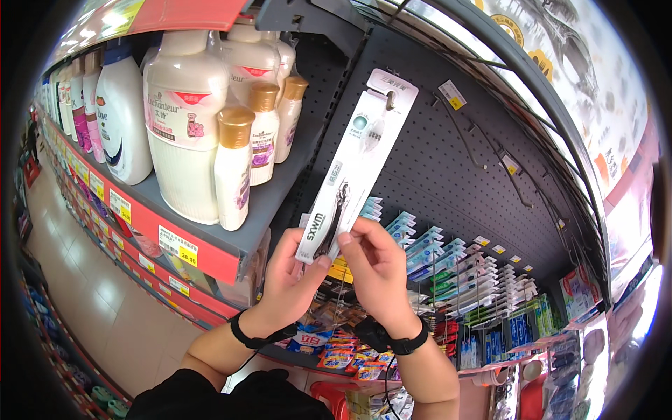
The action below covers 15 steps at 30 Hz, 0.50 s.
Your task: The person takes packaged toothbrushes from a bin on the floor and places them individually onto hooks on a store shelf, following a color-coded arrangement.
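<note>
A toothbrush in a long white blister pack stands tilted in front of me, its top leaning right. My left hand grips the lower left corner, thumb on the front. On the lower right edge, my right hand pinches the same pack with thumb and fingers. The dark handle shows near the bottom, and the brush head sits under clear plastic higher up. A hang slot is cut in the top; whether a hook passes through it I cannot tell. Beyond my hands hang rows of packaged toothbrushes.
To the left, a red-edged shelf bears a large cream bottle, smaller gold-capped bottles and a white bottle. Metal hooks stick out of a dark pegboard. Toothpaste boxes and colourful packets sit lower down. A red stool stands below.
</note>
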Tool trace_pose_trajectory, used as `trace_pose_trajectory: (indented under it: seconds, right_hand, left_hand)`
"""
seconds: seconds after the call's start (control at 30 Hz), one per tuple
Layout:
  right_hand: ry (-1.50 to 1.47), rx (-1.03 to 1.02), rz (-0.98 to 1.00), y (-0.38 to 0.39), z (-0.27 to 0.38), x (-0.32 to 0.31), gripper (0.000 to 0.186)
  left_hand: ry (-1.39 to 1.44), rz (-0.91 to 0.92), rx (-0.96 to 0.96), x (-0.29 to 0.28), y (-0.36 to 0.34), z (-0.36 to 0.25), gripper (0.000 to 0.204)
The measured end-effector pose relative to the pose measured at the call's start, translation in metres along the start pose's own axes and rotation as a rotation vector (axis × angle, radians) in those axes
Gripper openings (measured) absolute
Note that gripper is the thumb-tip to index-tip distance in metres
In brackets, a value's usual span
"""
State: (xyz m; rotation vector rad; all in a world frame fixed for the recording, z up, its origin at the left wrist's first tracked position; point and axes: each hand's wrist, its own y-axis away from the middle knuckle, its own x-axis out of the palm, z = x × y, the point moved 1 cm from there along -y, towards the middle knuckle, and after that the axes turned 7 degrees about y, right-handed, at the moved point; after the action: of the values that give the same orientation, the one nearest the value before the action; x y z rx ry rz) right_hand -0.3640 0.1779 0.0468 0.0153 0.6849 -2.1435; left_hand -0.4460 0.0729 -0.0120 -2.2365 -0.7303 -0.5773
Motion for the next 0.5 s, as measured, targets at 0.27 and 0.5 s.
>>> trace_pose_trajectory:
  seconds: [0.27, 0.5]
  right_hand:
    - [0.19, -0.194, 0.056, 0.031, 0.025, -0.017, 0.017]
    - [0.267, -0.281, 0.021, 0.082, 0.013, -0.044, 0.017]
  left_hand:
    - [0.004, 0.063, -0.004, 0.009, 0.033, -0.006, 0.027]
    - [-0.064, 0.242, -0.151, 0.009, 0.068, 0.022, 0.046]
